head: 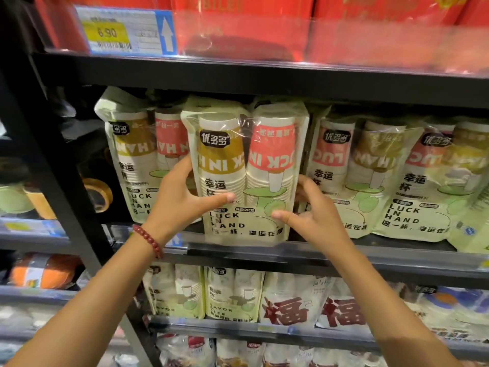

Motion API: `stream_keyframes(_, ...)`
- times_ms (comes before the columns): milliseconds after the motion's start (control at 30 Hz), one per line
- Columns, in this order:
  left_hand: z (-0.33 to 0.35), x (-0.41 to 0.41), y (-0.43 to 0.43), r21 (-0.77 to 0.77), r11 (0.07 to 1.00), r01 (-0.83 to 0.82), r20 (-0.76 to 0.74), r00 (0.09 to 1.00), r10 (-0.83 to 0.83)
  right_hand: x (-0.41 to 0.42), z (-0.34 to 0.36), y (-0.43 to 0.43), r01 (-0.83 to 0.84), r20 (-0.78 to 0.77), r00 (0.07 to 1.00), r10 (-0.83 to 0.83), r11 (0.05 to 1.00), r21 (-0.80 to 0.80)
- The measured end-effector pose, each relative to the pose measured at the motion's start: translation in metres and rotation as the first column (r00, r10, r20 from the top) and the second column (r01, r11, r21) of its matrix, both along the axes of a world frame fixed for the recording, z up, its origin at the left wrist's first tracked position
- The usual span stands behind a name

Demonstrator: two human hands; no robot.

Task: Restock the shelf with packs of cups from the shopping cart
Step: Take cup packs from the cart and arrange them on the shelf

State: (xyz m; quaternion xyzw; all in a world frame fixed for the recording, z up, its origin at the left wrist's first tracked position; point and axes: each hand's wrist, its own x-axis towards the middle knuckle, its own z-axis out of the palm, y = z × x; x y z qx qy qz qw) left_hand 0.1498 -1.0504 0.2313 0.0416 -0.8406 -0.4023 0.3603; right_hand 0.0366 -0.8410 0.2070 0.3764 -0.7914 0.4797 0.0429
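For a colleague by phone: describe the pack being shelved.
Find the black shelf below the red boxes. In its row of pale green cup packs, the held pack is second from left. It alone juts forward, gripped by the left hand and right hand.

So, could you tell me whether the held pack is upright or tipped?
Upright: the pack of cups stands on end, label right way up, gripped between left hand and right hand.
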Motion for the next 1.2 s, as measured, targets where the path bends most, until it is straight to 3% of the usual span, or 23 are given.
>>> stream_keyframes(267,0.002,0.008,-0.004,-0.045,0.998,0.052,0.081,0.996,-0.048,0.007,0.010,-0.014,0.079,-0.124,0.990,-0.065,0.991,0.107)
stream_keyframes(333,0.001,0.014,-0.013,0.009,0.999,0.053,0.049,0.997,-0.054,0.007,0.007,-0.017,0.110,-0.133,0.987,-0.095,0.988,0.105)
stream_keyframes(400,-0.004,0.020,-0.029,0.043,0.990,-0.137,-0.109,0.984,0.141,0.003,0.001,-0.014,0.110,-0.083,0.991,-0.103,0.990,0.088)
stream_keyframes(467,-0.008,0.024,-0.043,0.066,0.912,-0.405,-0.208,0.888,0.410,-0.001,-0.005,-0.010,0.107,-0.015,0.994,-0.106,0.993,0.056)
stream_keyframes(533,-0.016,0.021,-0.058,0.092,0.855,-0.511,-0.102,0.849,0.519,-0.002,-0.007,-0.009,0.112,0.014,0.993,-0.113,0.993,0.044)
stream_keyframes(667,-0.030,0.007,-0.078,0.069,0.835,-0.545,0.236,0.822,0.517,-0.006,-0.004,-0.003,0.132,0.016,0.991,-0.132,0.991,0.013)
stream_keyframes(967,-0.036,-0.009,-0.074,0.134,0.862,-0.489,0.096,0.872,0.479,-0.007,0.003,0.009,0.134,-0.030,0.991,-0.133,0.990,0.046)
stream_keyframes(1200,-0.043,-0.017,-0.065,0.019,0.799,-0.602,0.237,0.779,0.581,-0.004,0.011,0.005,0.080,-0.067,0.995,-0.076,0.995,0.061)
